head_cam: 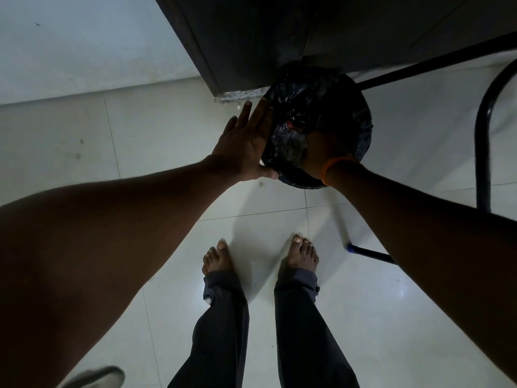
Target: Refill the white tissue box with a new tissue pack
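A round bin [352, 107] lined with a black plastic bag stands on the white tiled floor below me. My left hand [246, 144] lies flat against its left rim, fingers spread and straight. My right hand [319, 155], with an orange band at the wrist, reaches down inside the bin; its fingers are in shadow and I cannot tell what they hold. Crumpled wrappers show inside the bag. No white tissue box or tissue pack is in view.
A dark cabinet [251, 37] stands behind the bin. A black metal chair frame [482, 135] curves along the right, one leg [369, 252] resting by my right foot. My bare feet [218, 256] stand on the tiles. A pale shoe [95, 378] lies bottom left.
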